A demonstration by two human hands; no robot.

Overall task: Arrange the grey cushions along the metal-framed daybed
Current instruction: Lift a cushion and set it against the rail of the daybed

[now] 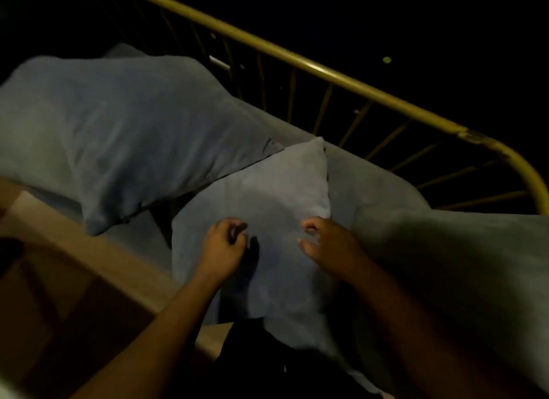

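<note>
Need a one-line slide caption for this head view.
Both hands, left hand and right hand, rest on the middle grey cushion beside the daybed's brass rail.

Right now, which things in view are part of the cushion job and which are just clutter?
Job: large cushion; middle cushion under both hands, left hand, right hand; right cushion; daybed rail.
Lying about: wooden ledge; dark thing on it, too dim to identify.

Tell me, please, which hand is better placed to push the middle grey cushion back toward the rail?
Probably the right hand: it sits at the middle cushion's rail-side edge, nearer the brass rail. The left hand rests mid-face.
</note>
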